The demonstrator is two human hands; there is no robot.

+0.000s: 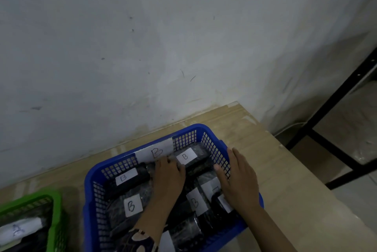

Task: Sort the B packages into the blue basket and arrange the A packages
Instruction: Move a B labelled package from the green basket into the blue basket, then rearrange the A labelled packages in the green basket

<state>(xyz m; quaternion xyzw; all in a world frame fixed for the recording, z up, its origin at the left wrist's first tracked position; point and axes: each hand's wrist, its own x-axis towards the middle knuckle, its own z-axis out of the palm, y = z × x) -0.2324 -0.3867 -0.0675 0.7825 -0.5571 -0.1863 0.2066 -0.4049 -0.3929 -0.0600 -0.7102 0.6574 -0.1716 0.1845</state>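
Blue basket (92, 196): sits on the wooden table (271, 156), near the wall; a white paper label marked B (156, 152) is fixed to its far rim, at 12 o'clock.
B packages: dark, plastic-wrapped, each with a white B tag, lying flat and packed close inside the blue basket — one at 10 o'clock (130, 178), one at 8 o'clock (130, 207), one at 1 o'clock (190, 158), one toward 4 o'clock (196, 202).
Left hand (168, 178): reaches into the middle of the basket, palm down on the packages; fingertips curl at the near edge of the 1 o'clock B package, touching its wrapping. Whether they pinch it or only press, I cannot tell.
Right hand (238, 178): at 3 o'clock, clasping the basket's right wall — fingers lie outside along the rim, thumb hooked inside the mesh, just beside the packages there.
Green basket (58, 217): well off at 8 o'clock, on the same table, holding dark packages and a white A label (19, 230).
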